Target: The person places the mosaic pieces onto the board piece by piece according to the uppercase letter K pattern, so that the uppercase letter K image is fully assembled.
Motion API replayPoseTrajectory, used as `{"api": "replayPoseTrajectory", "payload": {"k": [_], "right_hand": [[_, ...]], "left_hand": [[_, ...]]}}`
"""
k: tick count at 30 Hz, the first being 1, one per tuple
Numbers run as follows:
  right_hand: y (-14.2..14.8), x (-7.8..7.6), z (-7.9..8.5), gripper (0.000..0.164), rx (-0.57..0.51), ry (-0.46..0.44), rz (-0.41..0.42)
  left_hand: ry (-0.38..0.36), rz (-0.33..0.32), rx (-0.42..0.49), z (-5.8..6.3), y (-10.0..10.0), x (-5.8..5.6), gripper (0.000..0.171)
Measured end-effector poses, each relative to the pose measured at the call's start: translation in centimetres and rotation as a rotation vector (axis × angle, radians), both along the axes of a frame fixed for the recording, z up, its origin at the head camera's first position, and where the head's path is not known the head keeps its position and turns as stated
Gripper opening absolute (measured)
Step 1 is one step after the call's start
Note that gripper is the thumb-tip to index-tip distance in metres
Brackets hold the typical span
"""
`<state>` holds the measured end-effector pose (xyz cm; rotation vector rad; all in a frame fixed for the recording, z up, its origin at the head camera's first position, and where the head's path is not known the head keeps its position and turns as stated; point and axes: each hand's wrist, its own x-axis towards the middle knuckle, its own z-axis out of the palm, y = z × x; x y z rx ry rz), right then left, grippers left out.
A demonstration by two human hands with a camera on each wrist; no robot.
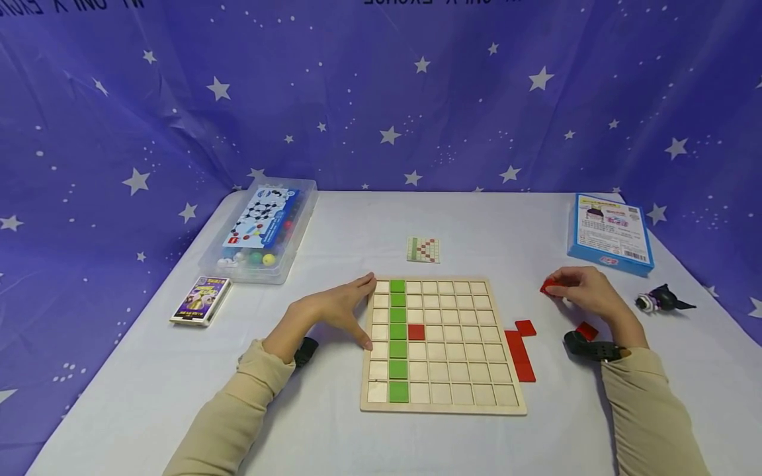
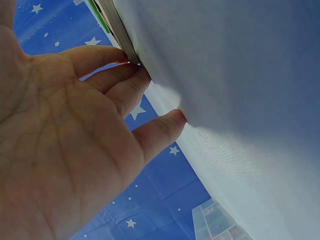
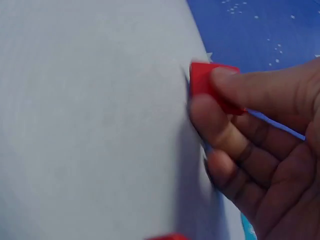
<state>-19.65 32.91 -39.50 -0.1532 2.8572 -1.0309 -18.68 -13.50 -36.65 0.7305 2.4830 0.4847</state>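
Note:
A wooden grid board (image 1: 443, 411) lies on the white table, a column of green tiles (image 1: 398, 332) in its second column and one red tile (image 1: 417, 332) beside that column. My left hand (image 1: 339, 307) rests at the board's left edge, thumb and fingers spread. In the left wrist view the fingertips (image 2: 120, 55) touch the board's side and the tabletop. To the right of the board, my right hand (image 1: 586, 291) pinches a red square tile (image 3: 202, 77) between thumb and fingers, close over the table.
Several red tiles (image 1: 520, 357) lie along the board's right edge, another red tile (image 1: 587, 330) by my right wrist. A small pattern card (image 1: 424, 250) sits behind the board. Around stand a clear plastic case (image 1: 300, 231), a card box (image 1: 201, 301), a blue box (image 1: 612, 231) and a black figurine (image 1: 663, 299).

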Motion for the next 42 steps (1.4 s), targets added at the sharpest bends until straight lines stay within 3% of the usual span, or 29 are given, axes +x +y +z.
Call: {"api": "replayPoseTrajectory", "payload": {"k": [3, 7, 10, 17, 25, 35, 42], "right_hand": [[-0.3, -0.1, 0.0, 0.040, -0.189, -0.030, 0.019], [-2.3, -0.5, 0.4, 0.025, -0.515, -0.082, 0.129], [-5.0, -0.7, 1.3, 0.013, -0.614, -0.131, 0.211], [-11.0, -0.4, 2.3, 0.023, -0.494, -0.173, 0.385], [-15.7, 0.1, 1.5, 0.019, -0.365, -0.165, 0.395], [-17.6, 0.2, 1.3, 0.013, -0.137, -0.042, 0.439], [-17.7, 0.5, 1.2, 0.008, -0.106, 0.019, 0.477]], "left_hand": [[-0.002, 0.001, -0.005, 0.0, -0.1, 0.0, 0.124], [-0.003, 0.001, -0.005, -0.1, -0.2, 0.0, 0.124], [0.002, -0.002, -0.001, -0.1, -0.3, 0.0, 0.124], [-0.003, -0.005, 0.006, -0.3, -0.2, -0.1, 0.125], [-0.002, -0.011, 0.007, -0.2, -0.1, -0.2, 0.125], [0.001, -0.020, 0.005, -0.1, -0.1, -0.2, 0.125], [0.004, -0.014, 0.009, -0.3, 0.0, -0.4, 0.126]]}}
